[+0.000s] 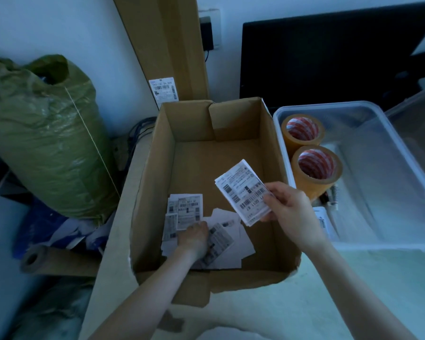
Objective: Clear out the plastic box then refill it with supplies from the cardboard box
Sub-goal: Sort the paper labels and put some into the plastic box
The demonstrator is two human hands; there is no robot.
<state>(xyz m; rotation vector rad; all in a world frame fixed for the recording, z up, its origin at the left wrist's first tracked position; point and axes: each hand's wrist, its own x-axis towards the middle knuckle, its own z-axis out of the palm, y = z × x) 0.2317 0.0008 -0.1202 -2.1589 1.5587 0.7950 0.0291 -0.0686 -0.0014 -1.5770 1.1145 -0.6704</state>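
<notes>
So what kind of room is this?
Probably a packing or mail-order workroom: barcoded shipping labels in the person's right hand, packing tape rolls in the plastic box, and a cardboard box.

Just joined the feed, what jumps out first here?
The right hand holds a stack of labels above the open cardboard box, while the left hand rests on loose labels on its floor. Two tape rolls sit in the plastic box at right.
</notes>
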